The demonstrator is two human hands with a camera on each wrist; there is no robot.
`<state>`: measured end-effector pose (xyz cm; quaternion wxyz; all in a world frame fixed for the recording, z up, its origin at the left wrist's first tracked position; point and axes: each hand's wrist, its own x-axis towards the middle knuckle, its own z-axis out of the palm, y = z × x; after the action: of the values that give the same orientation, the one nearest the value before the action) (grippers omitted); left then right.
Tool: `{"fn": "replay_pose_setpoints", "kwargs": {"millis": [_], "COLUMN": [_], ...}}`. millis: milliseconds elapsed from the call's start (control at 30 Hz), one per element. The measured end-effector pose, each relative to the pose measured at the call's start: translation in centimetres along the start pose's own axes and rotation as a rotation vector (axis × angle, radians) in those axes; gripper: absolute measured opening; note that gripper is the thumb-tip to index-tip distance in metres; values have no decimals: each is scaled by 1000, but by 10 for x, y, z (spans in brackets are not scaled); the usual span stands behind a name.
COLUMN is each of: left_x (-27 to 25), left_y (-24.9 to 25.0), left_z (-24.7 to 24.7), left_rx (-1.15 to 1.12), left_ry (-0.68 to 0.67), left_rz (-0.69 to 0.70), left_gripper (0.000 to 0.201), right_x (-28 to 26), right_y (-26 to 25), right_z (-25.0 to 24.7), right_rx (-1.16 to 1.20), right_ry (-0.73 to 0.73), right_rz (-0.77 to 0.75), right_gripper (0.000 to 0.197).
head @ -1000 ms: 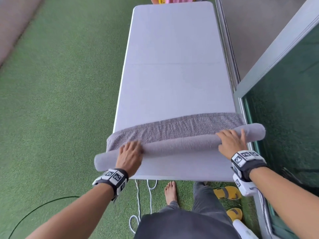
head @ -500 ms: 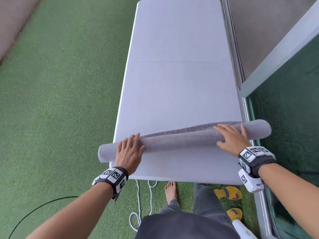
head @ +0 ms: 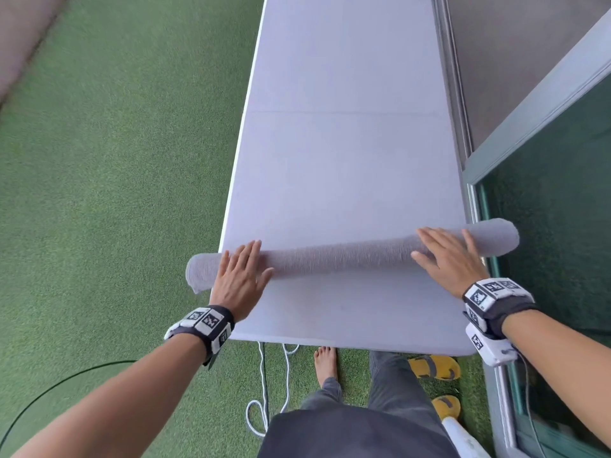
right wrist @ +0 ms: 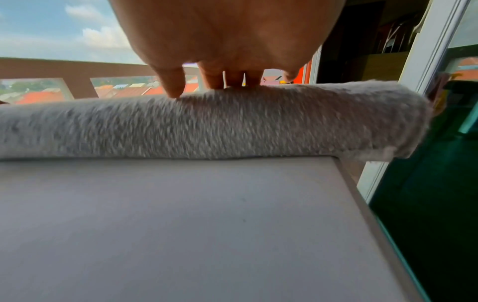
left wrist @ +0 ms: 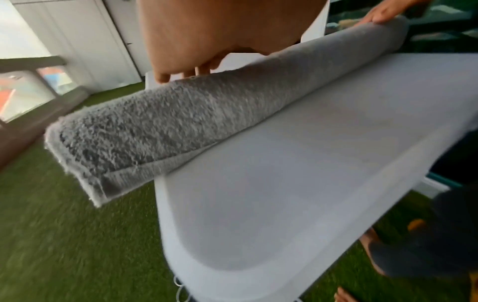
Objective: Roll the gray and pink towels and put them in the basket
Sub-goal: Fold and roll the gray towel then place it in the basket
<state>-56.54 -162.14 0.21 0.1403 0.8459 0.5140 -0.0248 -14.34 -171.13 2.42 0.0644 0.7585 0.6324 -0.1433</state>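
Both hands were laid flat on the gray towel (head: 347, 257), left hand (head: 239, 279) near one end, right hand (head: 446, 259) near the other, fingers straight and pressing, nothing gripped. Probably so the roll was kept even and tight. It was lying across the counter (head: 347, 160), ends hanging past both edges. No readable writing was spotted, just square-patterned wristbands (head: 492, 292).

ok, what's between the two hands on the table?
Head view: only the middle of the rolled gray towel spans from left hand to right hand.
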Motion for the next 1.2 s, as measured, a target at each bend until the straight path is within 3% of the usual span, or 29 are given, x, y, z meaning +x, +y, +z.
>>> {"fn": "replay_pose_setpoints", "kwargs": {"millis": [133,300,400,533,600,733,867,967,1067,1200], "left_x": [-1,-4,-5,-8,-11,-13,-20,-33,-40,-43], "left_y": [-15,-26,-10,49,86,152,177,180,183,184], "left_z": [3,-2,-1,0,7,21,30,35,37,42], "left_rx": [138,106,47,-30,-110,-405,-766,-879,-943,-949], "left_ry": [-133,-103,-90,-134,-198,-322,-422,-349,-273,-283], "left_rz": [44,-33,-164,-412,-491,-564,-573,-584,-606,-594], "left_gripper": [70,57,49,32,29,49,39,27,49,56], "right_x": [-1,-4,-23,-57,-67,-76,-86,-85,-82,-79], "right_y": [18,30,19,-35,-66,-114,-132,-125,-115,-109], "right_z": [6,4,12,32,35,41,49,47,41,37], "right_rx": [-134,-124,-70,-9,92,495,731,803,836,804], "right_ry": [-84,-94,-125,-130,-157,-179,-141,-127,-153,-157], "right_rz": [-17,122,193,357,442,498,535,526,487,460], "right_gripper": [76,66,64,51,57,77,69,61,76,82]}}
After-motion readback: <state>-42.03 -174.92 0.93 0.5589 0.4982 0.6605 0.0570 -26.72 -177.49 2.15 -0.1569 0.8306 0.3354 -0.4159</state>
